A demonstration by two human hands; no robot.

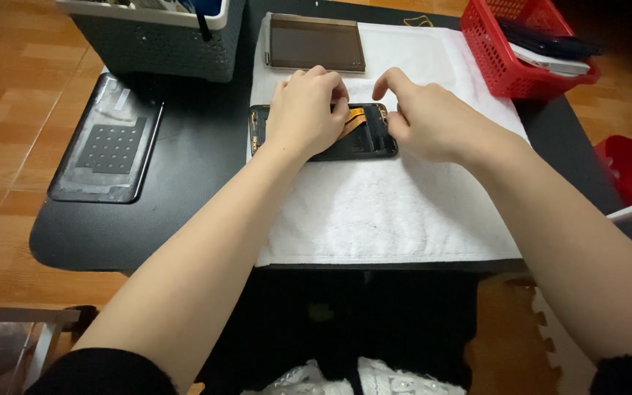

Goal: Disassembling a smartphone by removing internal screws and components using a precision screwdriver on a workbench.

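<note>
Towel, white and nubby, lies nearest me on the dark surface. On it sits the opened phone body, black and flat. My left hand presses down on it, fingertips pinching the thin orange ribbon cable; my right hand braces the right end, forefinger lifted. I judge I'm mid-way freeing the cable, which calls for gentle pulling. Beyond lies a glossy screen panel.

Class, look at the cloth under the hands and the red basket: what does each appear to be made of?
The white cloth looks like terry towelling: soft, matt, with a fuzzy looped surface. The red basket looks like moulded plastic, slightly glossy, its walls an even lattice of small holes.
</note>
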